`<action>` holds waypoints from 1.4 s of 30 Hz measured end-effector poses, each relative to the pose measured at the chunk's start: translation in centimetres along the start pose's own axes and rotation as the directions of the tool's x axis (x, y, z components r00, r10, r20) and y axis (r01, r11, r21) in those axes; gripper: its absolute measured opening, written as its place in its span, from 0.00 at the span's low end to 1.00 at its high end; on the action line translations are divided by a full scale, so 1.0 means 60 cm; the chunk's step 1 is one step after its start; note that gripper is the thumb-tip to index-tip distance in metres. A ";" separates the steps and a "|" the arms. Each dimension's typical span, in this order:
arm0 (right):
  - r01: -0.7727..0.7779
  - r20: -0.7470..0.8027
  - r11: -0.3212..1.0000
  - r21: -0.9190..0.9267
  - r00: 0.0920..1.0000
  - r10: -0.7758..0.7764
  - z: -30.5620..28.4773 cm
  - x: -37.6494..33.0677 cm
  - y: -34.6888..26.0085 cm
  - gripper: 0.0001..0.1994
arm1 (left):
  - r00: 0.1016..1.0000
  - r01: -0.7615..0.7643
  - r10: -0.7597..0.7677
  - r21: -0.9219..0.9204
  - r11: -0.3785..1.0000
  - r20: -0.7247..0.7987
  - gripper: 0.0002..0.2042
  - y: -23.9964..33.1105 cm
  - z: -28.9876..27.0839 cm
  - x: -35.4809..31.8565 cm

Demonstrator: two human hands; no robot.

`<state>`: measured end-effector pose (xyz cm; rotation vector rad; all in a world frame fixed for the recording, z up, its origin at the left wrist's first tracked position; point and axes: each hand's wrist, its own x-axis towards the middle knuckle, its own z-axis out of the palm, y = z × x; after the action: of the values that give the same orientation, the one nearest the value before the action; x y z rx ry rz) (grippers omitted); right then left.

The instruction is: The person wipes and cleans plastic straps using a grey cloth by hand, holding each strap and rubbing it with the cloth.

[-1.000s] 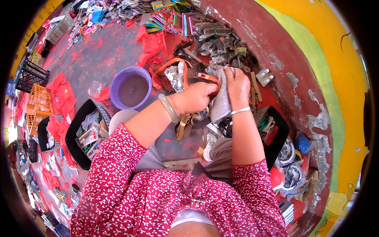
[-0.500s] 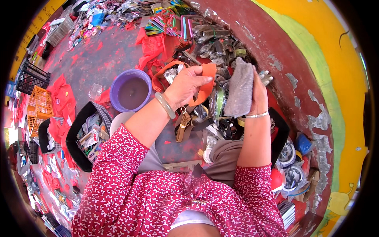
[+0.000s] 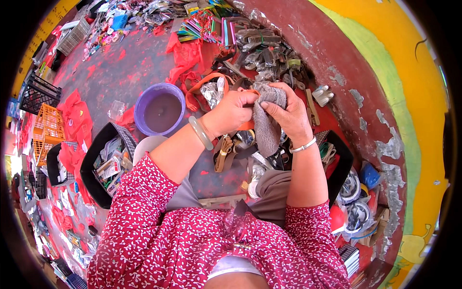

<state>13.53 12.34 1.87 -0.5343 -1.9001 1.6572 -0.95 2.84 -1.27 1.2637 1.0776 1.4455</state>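
My left hand [image 3: 230, 114] is closed on an orange strap [image 3: 248, 125], pinching it between thumb and fingers. One length of the strap [image 3: 204, 83] loops away beyond that hand. My right hand [image 3: 292, 115] grips a grey cloth [image 3: 267, 129], pressed against the strap where the two hands meet. The cloth's lower end hangs down over the floor. Just below my left hand lies a coiled brown strap [image 3: 224, 155]. Behind the hands is a heap of dark straps in clear plastic [image 3: 260, 41].
A purple basin of murky water [image 3: 140, 113] stands at the left. Beside my knees are a black box of packaged goods [image 3: 89, 166] and another black box [image 3: 342, 166]. A peeling red wall [image 3: 358, 77] curves along the right. Wrapped wheel-like items [image 3: 358, 214] lie near it.
My right hand has brought the grey cloth leftward onto the orange strap and folded it around there. My left hand stays nearly in place. White gloves by the wall have come into fuller view.
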 end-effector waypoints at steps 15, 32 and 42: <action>0.044 -0.467 0.973 -0.225 0.872 -0.147 0.048 0.010 0.016 0.08 | 0.845 -0.479 0.534 0.501 0.721 0.039 0.10 0.014 0.037 -0.002; 0.035 -0.603 0.859 0.510 0.726 0.329 -0.082 0.023 0.025 0.12 | 0.976 -0.001 -0.085 -0.396 0.918 -0.201 0.10 -0.003 -0.003 0.010; -0.114 -0.111 0.991 0.070 0.986 0.122 0.008 -0.007 -0.019 0.21 | 0.973 0.138 -0.193 -0.350 0.926 -0.127 0.12 -0.008 -0.003 0.014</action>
<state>13.62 11.55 2.87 -0.7134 -1.7567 1.7162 -1.15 3.73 -1.57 0.8040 0.9617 1.5423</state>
